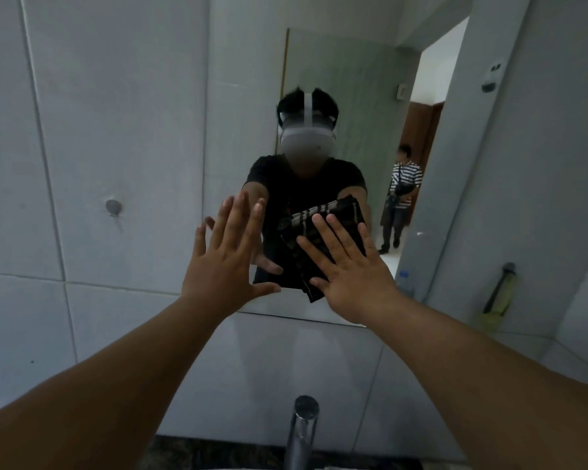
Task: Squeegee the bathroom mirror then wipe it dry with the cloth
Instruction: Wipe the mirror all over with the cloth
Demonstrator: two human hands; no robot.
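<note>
Right hand (350, 266) lies flat — fingers spread, pinning the cloth (319, 239) against the mirror (336, 96) for wiping; left hand (224, 252) open, holding nothing, braces left of it.

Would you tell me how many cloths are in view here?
1: a dark cloth pressed flat against the mirror under the right hand. Others may lie out of view.

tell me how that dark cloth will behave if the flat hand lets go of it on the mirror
The cloth looks soft and folded, so it would probably go limp. Only the flat right hand pins it to the upright mirror, so it would likely slide or drop.
</note>
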